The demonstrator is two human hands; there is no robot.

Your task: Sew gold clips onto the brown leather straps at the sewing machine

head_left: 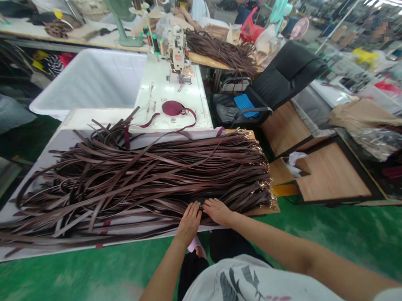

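A thick pile of long brown straps (146, 168) lies lengthwise over the table in front of me, with small gold-coloured metal ends (268, 182) gathered at the right. At the near edge of the pile, my left hand (190, 220) has its fingers bent over the straps. Close beside it, almost touching, my right hand (219, 212) also has curled fingers on them. A small dark piece (200, 205) shows between the fingertips of both hands; its kind is too small to make out.
Beyond the pile stands a sewing machine (178, 50) on a white table, with a round maroon tape roll (173, 107). A large white bin (94, 80) is at left, a black office chair (268, 85) at right. A person (198, 7) sits farther back.
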